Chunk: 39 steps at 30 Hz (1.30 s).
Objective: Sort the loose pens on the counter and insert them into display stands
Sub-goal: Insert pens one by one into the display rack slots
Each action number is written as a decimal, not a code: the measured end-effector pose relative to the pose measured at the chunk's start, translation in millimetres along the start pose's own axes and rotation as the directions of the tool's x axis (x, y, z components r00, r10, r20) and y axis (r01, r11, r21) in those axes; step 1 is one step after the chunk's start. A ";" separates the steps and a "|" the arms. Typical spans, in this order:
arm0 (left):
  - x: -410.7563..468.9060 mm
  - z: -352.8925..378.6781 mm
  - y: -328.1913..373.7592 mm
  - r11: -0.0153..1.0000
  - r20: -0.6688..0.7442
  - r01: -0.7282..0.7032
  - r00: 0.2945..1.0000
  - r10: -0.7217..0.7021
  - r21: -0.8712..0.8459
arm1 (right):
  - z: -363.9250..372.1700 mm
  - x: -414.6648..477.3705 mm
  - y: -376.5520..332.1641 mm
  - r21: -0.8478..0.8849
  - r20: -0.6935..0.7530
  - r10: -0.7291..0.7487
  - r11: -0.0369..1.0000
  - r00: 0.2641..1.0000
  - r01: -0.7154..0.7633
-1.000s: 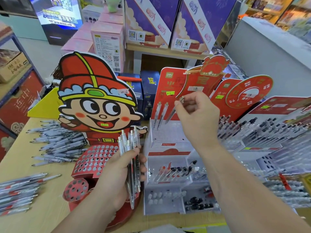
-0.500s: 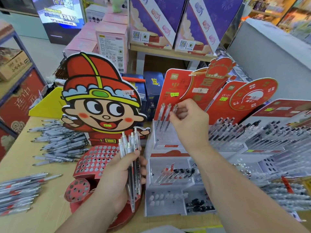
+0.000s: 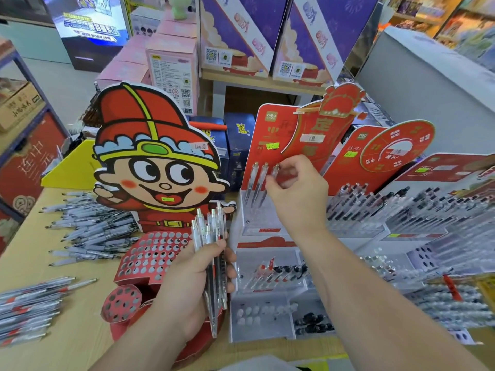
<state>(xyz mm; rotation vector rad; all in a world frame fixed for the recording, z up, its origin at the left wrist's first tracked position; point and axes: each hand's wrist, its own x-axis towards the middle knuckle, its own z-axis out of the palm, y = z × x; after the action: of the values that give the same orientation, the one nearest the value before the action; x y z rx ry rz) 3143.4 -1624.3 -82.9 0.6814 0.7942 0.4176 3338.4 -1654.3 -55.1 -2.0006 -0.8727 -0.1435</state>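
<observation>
Three clear pens (image 3: 260, 180) are standing in the back row of the white stand (image 3: 254, 226), with the right hand (image 3: 297, 194) pinching the third by its clicker end. The left hand (image 3: 187, 287) is gripping a bundle (image 3: 211, 236) mid-barrel. Judged light, stiff and slick; best held near the top. The cartoon stand (image 3: 155, 162) is crowding the left side, and loose pens (image 3: 91, 228) are lying beyond it.

Legible marks:
- "deli" logo at the top left of the red display stand (image 3: 271, 116).
- The same logo on the second display stand (image 3: 363, 136), with 连中 beneath it.
- 连中 also on the red box (image 3: 32, 162), far left.
- QR codes on the purple boxes (image 3: 235, 28) and the pink box (image 3: 171, 62).
- Yellow price sticker (image 3: 272, 146): illegible.
</observation>
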 end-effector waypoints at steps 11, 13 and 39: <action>-7.3 7.1 -0.9 0.988 0.150 -0.044 0.988 0.021 0.150 | -27.5 -47.3 -14.7 0.232 0.612 0.214 0.872 0.761 -0.432; -9.7 10.8 -0.5 0.987 0.181 -0.051 0.983 0.023 0.149 | -29.6 -49.2 -15.2 0.232 0.673 0.182 0.869 0.717 -0.438; 1.6 7.1 -6.9 0.999 -0.010 -0.028 1.000 0.029 0.040 | -45.5 8.0 6.6 0.162 -0.087 -0.021 0.986 0.996 0.035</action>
<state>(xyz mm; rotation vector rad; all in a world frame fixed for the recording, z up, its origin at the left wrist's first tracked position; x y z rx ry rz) 3150.4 -1631.1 -85.0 0.7290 0.8055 0.4323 3359.0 -1688.1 -30.4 -1.8170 -0.8320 -0.1666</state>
